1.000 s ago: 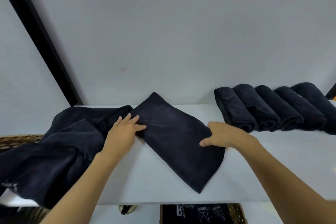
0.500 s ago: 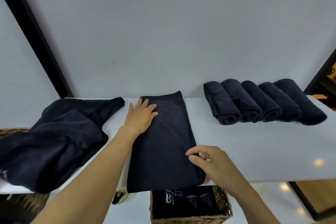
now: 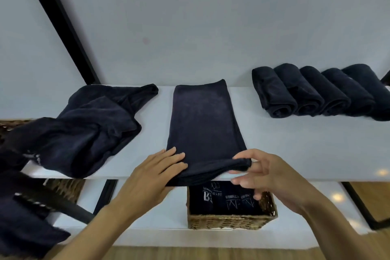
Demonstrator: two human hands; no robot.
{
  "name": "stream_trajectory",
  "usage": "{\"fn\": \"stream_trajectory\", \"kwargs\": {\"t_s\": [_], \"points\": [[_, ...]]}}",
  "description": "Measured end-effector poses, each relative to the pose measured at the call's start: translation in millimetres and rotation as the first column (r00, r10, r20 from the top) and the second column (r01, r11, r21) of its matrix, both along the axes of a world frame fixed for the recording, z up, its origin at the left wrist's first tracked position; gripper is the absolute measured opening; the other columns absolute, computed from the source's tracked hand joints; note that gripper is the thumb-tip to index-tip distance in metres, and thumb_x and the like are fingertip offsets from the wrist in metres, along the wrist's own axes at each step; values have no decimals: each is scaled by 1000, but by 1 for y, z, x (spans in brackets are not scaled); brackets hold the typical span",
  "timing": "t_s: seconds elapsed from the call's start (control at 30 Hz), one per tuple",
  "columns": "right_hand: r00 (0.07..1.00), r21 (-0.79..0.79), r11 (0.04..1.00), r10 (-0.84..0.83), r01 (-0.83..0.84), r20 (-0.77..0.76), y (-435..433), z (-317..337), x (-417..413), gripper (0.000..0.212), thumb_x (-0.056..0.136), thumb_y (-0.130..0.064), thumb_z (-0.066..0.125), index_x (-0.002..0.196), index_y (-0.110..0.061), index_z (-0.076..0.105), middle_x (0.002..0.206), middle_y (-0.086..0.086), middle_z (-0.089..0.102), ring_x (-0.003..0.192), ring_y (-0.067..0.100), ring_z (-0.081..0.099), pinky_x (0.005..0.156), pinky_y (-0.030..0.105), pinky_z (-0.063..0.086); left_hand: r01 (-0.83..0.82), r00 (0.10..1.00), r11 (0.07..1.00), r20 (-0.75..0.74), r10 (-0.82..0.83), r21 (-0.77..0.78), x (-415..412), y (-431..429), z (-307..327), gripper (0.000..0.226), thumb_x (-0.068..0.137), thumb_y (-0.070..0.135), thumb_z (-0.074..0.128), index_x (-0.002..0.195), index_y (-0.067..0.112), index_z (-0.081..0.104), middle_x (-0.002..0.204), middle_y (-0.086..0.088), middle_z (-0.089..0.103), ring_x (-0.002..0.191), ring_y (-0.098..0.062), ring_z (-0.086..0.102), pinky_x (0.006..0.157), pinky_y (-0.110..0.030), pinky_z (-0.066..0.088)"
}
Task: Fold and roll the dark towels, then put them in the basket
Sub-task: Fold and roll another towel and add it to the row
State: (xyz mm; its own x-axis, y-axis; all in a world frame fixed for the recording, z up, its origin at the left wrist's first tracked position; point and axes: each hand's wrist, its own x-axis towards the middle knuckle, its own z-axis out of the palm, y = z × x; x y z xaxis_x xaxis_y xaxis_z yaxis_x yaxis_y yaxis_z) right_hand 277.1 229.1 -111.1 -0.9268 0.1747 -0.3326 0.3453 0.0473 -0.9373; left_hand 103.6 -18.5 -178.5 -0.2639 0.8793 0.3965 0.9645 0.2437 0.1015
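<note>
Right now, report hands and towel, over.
Left hand flat on near end of folded towel. Right hand pinches its near right corner. Loose pile left, five rolled towels right, both clear of it.

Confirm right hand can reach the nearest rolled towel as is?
Probably yes: only bare shelf lies between the right hand and the nearest rolled towel, though it pinches the folded towel now.

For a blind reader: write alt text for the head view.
The left hand rests flat on the near end of a folded towel on a white table; the right hand pinches its corner. Five rolled towels lie at right, a loose pile at left, a basket below.
</note>
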Motion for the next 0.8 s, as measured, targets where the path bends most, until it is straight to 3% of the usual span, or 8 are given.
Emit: {"fn": "stream_trajectory", "kwargs": {"t_s": [0.1, 0.2, 0.27, 0.37, 0.5, 0.57, 0.63, 0.8], "points": [[990, 239, 962, -115, 130, -76, -9, 0, -6, 23, 81, -7, 75, 98, -17, 64, 80, 4, 76, 70, 19, 70, 51, 26, 45, -111, 962, 981, 264, 67, 156, 5, 2, 15, 35, 95, 51, 48, 108, 26, 67, 117, 11, 67, 108, -8, 62, 92, -21, 46], [975, 339, 917, -178, 212, -130, -10, 3, -12, 9, 86, -23, 72, 88, -17, 66, 64, 4, 71, 49, 15, 61, 50, 20, 43, -281, 795, 950, 588, 151, 136, 7, 10, 30, 27, 88, 47, 61, 96, 24, 73, 94, 18, 67, 87, -1, 62, 75, -19, 50], [974, 440, 869, -200, 226, -106, -7, 1, -18, 28, 88, -32, 69, 81, -6, 63, 52, 3, 61, 44, 11, 51, 50, 21, 41, -348, 661, 934, 728, 182, 82, 3, 16, 39, 7, 87, 32, 68, 88, 27, 73, 85, 14, 69, 83, -2, 63, 75, -19, 49], [958, 553, 793, -284, 256, -36, -1, -4, -29, 50, 87, -43, 67, 67, -3, 44, 54, 4, 47, 44, 10, 43, 51, 26, 37, -368, 543, 928, 824, 160, 62, -5, 23, 45, 12, 91, 25, 63, 85, 24, 73, 82, 9, 73, 78, -5, 66, 72, -16, 47], [949, 813, 512, -276, 278, -151, -9, -12, -36, 26, 87, -44, 68, 88, -20, 56, 65, -11, 54, 60, 8, 52, 59, 26, 44, -414, 428, 909, 890, 160, 35, -10, 31, 47, 7, 90, 25, 67, 93, 31, 70, 86, 3, 74, 82, -11, 69, 78, -27, 52], [932, 874, 335, -36, 352, -362, -18, -17, -33, 21, 85, -15, 73, 100, -22, 62, 72, -16, 52, 62, 4, 50, 58, 25, 46, -462, 435, 887, 874, 218, 9, -12, 37, 45, 15, 87, 31, 70, 99, 37, 64, 79, -3, 73, 77, -17, 68, 76, -32, 52], [896, 934, 182, 276, 307, -348, -20, -29, -30, 28, 75, -1, 75, 97, -18, 70, 86, -9, 60, 73, 12, 57, 61, 27, 49, -517, 495, 856, 816, 298, 1, -14, 41, 43, 19, 84, 33, 73, 99, 38, 64, 78, -3, 68, 75, -18, 64, 67, -27, 49], [899, 988, 142, 423, 54, -110, -3, -31, -33, 31, 89, -47, 52, 112, -28, 61, 109, -13, 62, 97, 9, 57, 82, 26, 46, -544, 654, 838, 649, 390, 45, -16, 45, 39, 19, 83, 24, 75, 93, 34, 63, 95, 14, 53, 78, -8, 57, 67, -15, 39]]}}
